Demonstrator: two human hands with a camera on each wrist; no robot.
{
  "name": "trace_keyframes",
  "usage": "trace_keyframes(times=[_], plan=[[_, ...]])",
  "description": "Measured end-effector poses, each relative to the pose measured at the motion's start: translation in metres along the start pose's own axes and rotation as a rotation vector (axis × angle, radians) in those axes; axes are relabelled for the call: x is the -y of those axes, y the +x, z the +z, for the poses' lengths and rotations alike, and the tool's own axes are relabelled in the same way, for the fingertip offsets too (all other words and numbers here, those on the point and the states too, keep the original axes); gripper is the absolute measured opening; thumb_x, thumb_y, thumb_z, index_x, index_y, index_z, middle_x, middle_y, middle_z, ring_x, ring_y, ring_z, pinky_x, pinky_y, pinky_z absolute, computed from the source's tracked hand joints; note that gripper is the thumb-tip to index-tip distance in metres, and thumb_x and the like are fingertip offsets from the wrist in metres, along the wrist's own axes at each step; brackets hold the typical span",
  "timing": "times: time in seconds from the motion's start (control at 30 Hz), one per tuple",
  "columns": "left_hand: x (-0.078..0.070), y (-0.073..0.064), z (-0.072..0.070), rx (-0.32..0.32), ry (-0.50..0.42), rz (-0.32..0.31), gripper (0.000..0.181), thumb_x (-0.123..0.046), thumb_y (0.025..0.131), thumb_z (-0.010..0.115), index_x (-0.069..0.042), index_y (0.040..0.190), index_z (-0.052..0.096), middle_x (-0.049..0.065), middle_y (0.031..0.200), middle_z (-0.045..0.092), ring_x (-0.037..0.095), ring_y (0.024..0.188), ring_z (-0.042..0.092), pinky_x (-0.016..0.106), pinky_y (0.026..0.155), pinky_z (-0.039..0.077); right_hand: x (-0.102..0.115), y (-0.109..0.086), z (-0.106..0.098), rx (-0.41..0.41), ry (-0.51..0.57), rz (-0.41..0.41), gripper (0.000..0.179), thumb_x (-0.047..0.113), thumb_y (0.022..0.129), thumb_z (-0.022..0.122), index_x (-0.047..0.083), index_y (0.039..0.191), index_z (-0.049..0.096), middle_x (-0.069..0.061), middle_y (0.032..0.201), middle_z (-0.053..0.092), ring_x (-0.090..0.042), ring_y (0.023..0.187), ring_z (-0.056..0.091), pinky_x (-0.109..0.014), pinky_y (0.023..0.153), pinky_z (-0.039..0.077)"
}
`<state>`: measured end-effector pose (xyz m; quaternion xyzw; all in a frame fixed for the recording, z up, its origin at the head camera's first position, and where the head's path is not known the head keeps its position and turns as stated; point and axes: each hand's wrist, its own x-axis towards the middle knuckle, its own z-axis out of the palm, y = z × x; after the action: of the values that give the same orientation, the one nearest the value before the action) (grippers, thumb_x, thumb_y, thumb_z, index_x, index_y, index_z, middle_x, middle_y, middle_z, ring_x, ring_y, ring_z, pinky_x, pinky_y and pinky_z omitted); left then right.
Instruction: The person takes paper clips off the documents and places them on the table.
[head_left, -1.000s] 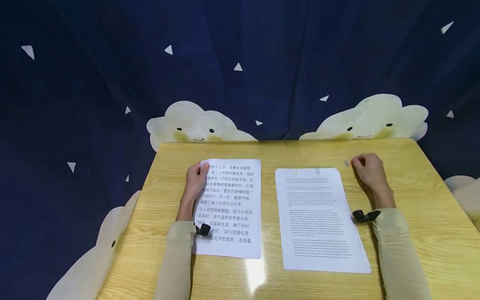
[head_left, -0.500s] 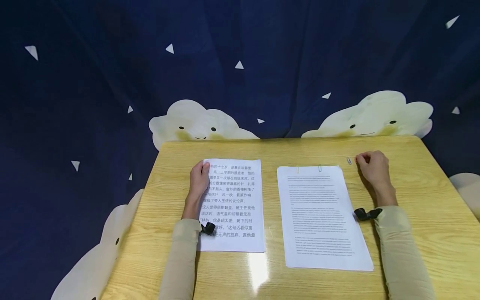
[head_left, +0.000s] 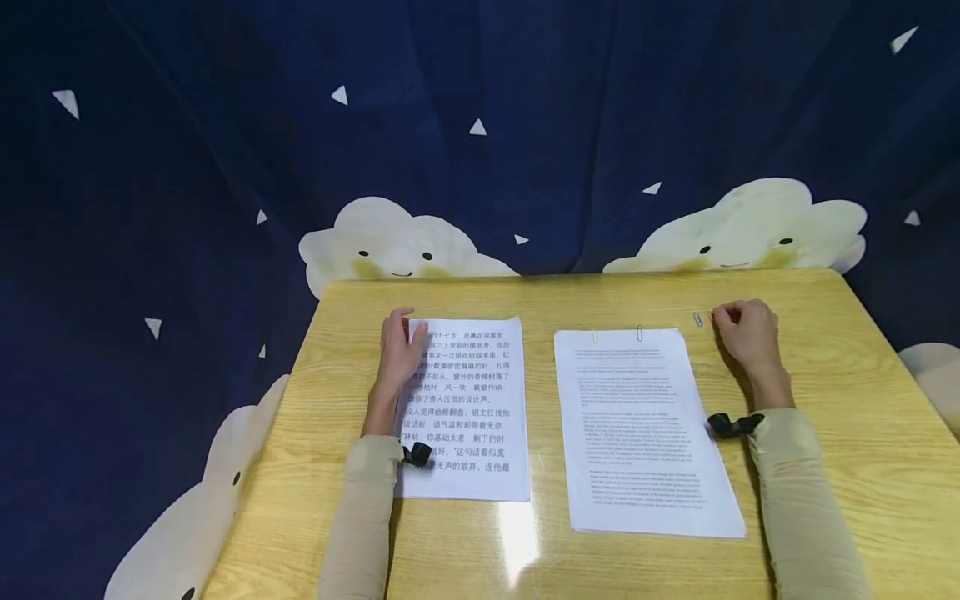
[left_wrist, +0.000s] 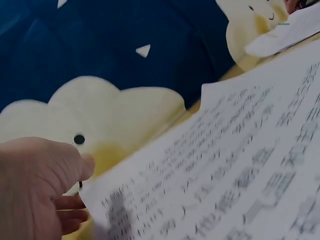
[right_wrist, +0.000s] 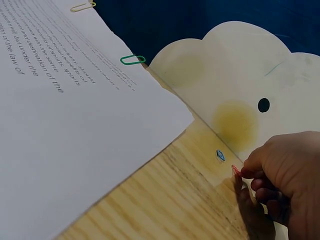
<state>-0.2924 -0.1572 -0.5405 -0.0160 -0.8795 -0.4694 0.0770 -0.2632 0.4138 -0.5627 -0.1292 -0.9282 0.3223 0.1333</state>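
Observation:
My left hand (head_left: 400,354) is at the top left corner of a stack of printed sheets (head_left: 465,408) with large Chinese characters. Its thumb and index finger stand apart around that corner, the thumb over the page. In the left wrist view the sheets' near corner (left_wrist: 92,197) lies right by the thumb. At the far right of the table, my right hand (head_left: 748,333) pinches a small red paper clip (right_wrist: 236,170) between thumb and index finger, close over the wood. Just left of it lies a blue paper clip (right_wrist: 220,155).
A second stack of sheets (head_left: 645,433), in small English print, lies between the two hands. Yellow (right_wrist: 83,7) and green (right_wrist: 133,60) paper clips sit on its top edge. Behind the wooden table (head_left: 555,304) hangs a dark blue curtain (head_left: 420,125) with cloud pictures.
The left hand's thumb and index finger have parted at the corner of the Chinese sheets, loosening their grip. The right hand stays almost still beside the blue paper clip.

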Motion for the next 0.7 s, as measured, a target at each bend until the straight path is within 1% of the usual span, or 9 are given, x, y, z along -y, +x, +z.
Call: trace_keyframes(times=[0.13, 0.17, 0.23, 0.3, 0.33, 0.43, 0.57, 0.63, 0.7], plan=[[-0.023, -0.004, 0.000, -0.072, 0.011, 0.026, 0.050, -0.018, 0.107, 0.060, -0.002, 0.151, 0.043, 0.027, 0.142, 0.045, 0.040, 0.131, 0.040, 0.055, 0.112, 0.027, 0.001, -0.001, -0.001, -0.003, 0.003, -0.007, 0.036, 0.018, 0.106, 0.051, -0.013, 0.107, 0.069, -0.028, 0.106, 0.057, -0.041, 0.098, 0.052, -0.050, 0.082, 0.038], [-0.031, -0.006, 0.002, -0.085, -0.002, 0.037, 0.049, -0.018, 0.107, 0.060, -0.003, 0.151, 0.044, 0.026, 0.142, 0.045, 0.041, 0.133, 0.040, 0.055, 0.113, 0.026, 0.002, -0.001, -0.001, -0.001, 0.004, -0.009, 0.035, 0.017, 0.105, 0.051, -0.013, 0.107, 0.069, -0.028, 0.106, 0.057, -0.041, 0.098, 0.052, -0.050, 0.082, 0.038], [-0.047, -0.009, 0.009, -0.089, -0.051, 0.067, 0.046, -0.014, 0.105, 0.062, -0.002, 0.147, 0.047, 0.026, 0.138, 0.050, 0.041, 0.129, 0.045, 0.054, 0.111, 0.032, 0.004, -0.001, -0.001, 0.014, 0.005, -0.005, 0.033, 0.017, 0.105, 0.051, -0.012, 0.108, 0.067, -0.028, 0.106, 0.055, -0.041, 0.099, 0.050, -0.050, 0.082, 0.037], [-0.062, -0.014, 0.022, -0.047, -0.116, 0.094, 0.042, -0.011, 0.105, 0.062, -0.002, 0.144, 0.050, 0.026, 0.134, 0.055, 0.040, 0.124, 0.050, 0.051, 0.106, 0.038, 0.007, -0.001, -0.002, 0.032, 0.004, 0.002, 0.032, 0.017, 0.105, 0.051, -0.012, 0.109, 0.065, -0.027, 0.106, 0.054, -0.041, 0.098, 0.049, -0.050, 0.082, 0.038], [-0.070, -0.016, 0.030, -0.013, -0.142, 0.105, 0.040, -0.010, 0.104, 0.063, -0.001, 0.142, 0.052, 0.026, 0.131, 0.057, 0.040, 0.120, 0.053, 0.050, 0.104, 0.041, 0.008, -0.001, -0.002, 0.043, 0.004, 0.009, 0.031, 0.017, 0.105, 0.051, -0.011, 0.110, 0.064, -0.026, 0.107, 0.053, -0.040, 0.098, 0.049, -0.049, 0.081, 0.038], [-0.091, -0.023, 0.059, 0.122, -0.176, 0.125, 0.039, -0.010, 0.104, 0.063, 0.001, 0.141, 0.053, 0.026, 0.127, 0.059, 0.036, 0.113, 0.057, 0.046, 0.097, 0.047, 0.011, 0.000, -0.005, 0.053, 0.005, 0.005, 0.030, 0.018, 0.105, 0.051, -0.010, 0.112, 0.062, -0.025, 0.106, 0.053, -0.039, 0.097, 0.048, -0.048, 0.079, 0.038], [-0.111, -0.030, 0.098, 0.274, -0.108, 0.102, 0.048, -0.016, 0.105, 0.062, 0.004, 0.147, 0.047, 0.025, 0.126, 0.058, 0.031, 0.107, 0.057, 0.040, 0.092, 0.049, 0.012, 0.001, -0.009, 0.047, 0.017, -0.027, 0.031, 0.020, 0.105, 0.052, -0.010, 0.112, 0.061, -0.025, 0.104, 0.053, -0.038, 0.094, 0.049, -0.045, 0.078, 0.037], [-0.118, -0.034, 0.115, 0.319, -0.065, 0.083, 0.054, -0.020, 0.106, 0.062, 0.006, 0.150, 0.043, 0.024, 0.126, 0.057, 0.030, 0.107, 0.056, 0.040, 0.091, 0.050, 0.013, -0.001, -0.010, 0.056, 0.033, -0.043, 0.033, 0.021, 0.106, 0.051, -0.009, 0.114, 0.060, -0.024, 0.104, 0.054, -0.036, 0.093, 0.049, -0.043, 0.077, 0.038], [-0.122, -0.039, 0.130, 0.345, -0.023, 0.058, 0.060, -0.025, 0.106, 0.062, 0.006, 0.152, 0.040, 0.023, 0.128, 0.057, 0.030, 0.110, 0.057, 0.041, 0.093, 0.050, 0.017, -0.005, -0.009, 0.078, 0.050, -0.060, 0.032, 0.022, 0.106, 0.051, -0.008, 0.116, 0.059, -0.022, 0.103, 0.054, -0.033, 0.092, 0.049, -0.037, 0.074, 0.039]])
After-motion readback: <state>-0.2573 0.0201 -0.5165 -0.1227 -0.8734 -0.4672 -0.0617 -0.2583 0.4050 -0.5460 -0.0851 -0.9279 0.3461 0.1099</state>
